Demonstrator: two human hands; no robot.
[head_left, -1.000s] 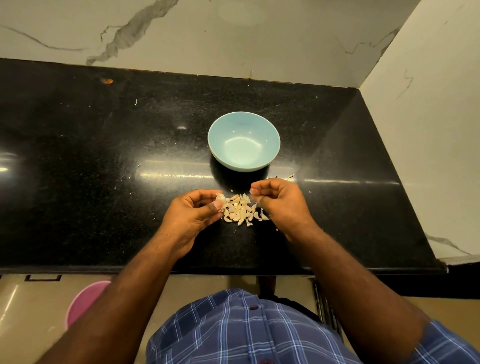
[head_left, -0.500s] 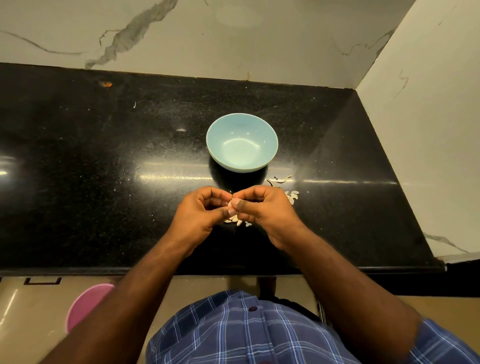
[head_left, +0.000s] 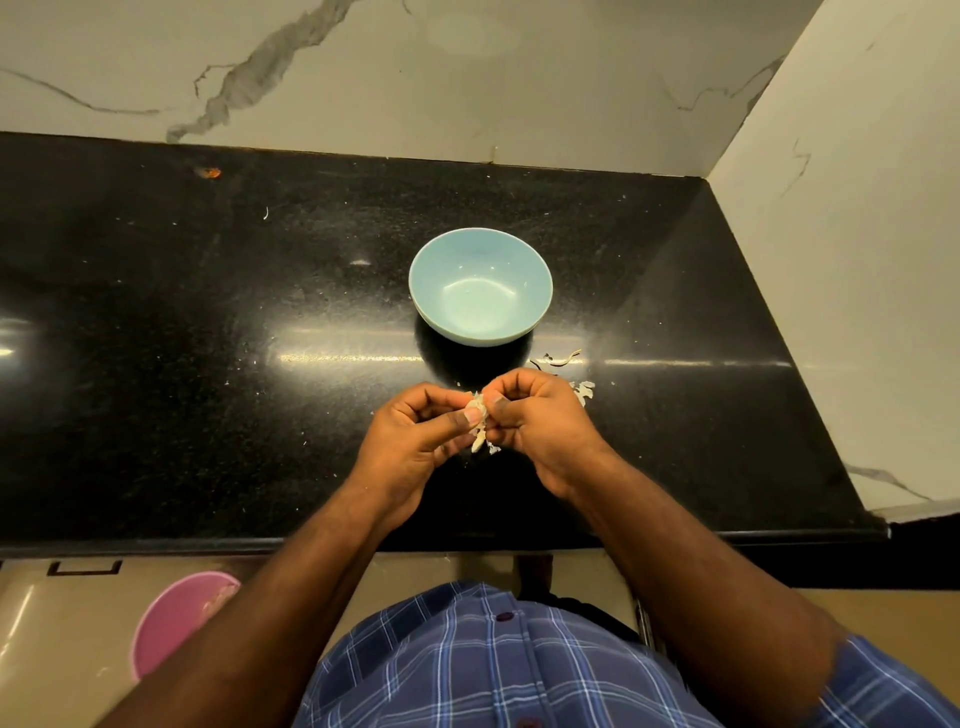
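The left hand (head_left: 410, 441) and right hand (head_left: 540, 431) are pinching 1 garlic clove (head_left: 478, 411) between curled thumbs and fingertips above the counter (head_left: 208, 312), probably peeling it, while the bowl (head_left: 480, 306) is sitting at 12 o'clock, likely to receive it, and peels (head_left: 584, 392) are lying at 2 o'clock.

So the desk (head_left: 208, 364) is a glossy black speckled stone top tucked into a corner, with a light blue bowl (head_left: 480, 291) sitting empty around the middle, a bit closer to the right edge than the left. Just in front of the bowl and slightly right there's a curled strip of peel (head_left: 563, 358) and some pale peel scraps (head_left: 584, 391), plus a few pale bits (head_left: 492, 449) nearer the front edge that are partly hidden. Over by the back edge on the left there's a tiny orange speck (head_left: 210, 172) and a small white sliver (head_left: 266, 212), and fine crumbs are dusted pretty much all over.
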